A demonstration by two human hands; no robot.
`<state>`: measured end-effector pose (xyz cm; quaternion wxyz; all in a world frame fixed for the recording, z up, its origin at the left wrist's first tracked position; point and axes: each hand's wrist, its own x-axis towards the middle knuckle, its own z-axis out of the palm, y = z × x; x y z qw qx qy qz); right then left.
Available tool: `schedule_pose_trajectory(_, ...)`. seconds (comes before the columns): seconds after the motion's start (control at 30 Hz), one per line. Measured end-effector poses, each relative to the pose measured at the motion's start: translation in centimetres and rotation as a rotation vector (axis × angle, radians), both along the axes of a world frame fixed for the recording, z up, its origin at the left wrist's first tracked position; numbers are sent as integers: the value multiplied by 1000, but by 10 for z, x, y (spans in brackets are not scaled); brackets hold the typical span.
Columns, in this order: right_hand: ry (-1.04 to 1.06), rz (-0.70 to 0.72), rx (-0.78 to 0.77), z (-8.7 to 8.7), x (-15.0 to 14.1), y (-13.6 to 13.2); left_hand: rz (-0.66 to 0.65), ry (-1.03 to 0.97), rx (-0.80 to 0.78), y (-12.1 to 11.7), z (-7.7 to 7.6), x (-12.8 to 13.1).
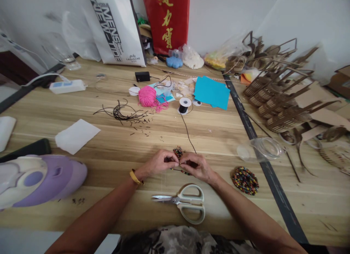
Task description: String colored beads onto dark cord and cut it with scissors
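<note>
My left hand (160, 163), with a yellow bracelet at the wrist, and my right hand (197, 165) meet fingertip to fingertip over the table. Both are closed in a pinch on a thin black cord (187, 132), though the fingers hide the exact grip. It runs down from a white spool (185, 105) to my right hand. Just below the fingers hangs a short length of strung beads (186, 172). A small heap of dark, mixed-colour beads (178, 151) lies right beyond the fingertips. White-handled scissors (188, 202) rest closer to my body, blades pointing left.
Cut black cords (121, 113) and pink yarn (147, 96) lie farther back, near blue sheets (212, 92). At right are a coil of colourful beads (245, 180), clear tubing (269, 148) and woven baskets (276, 104). A purple-and-white device (49, 181) stands left.
</note>
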<state>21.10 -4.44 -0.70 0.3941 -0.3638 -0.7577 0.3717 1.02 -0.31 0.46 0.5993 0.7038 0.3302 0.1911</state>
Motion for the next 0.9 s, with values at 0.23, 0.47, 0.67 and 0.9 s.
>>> schedule_pose_trajectory(0.23, 14, 12, 38, 2, 0, 1, -16, 9, -32, 1, 0, -2)
schedule_pose_trajectory(0.47, -1, 25, 33, 3, 0, 0, 26, -55, -117, 1, -3, -1)
schedule_pose_trajectory(0.67, -29, -8, 33, 1, 0, 0, 18, -37, -84, 0, -5, -1)
schedule_pose_trajectory(0.9, -9, -5, 22, 1, 0, -1, 14, -51, -87, -1, -6, 0)
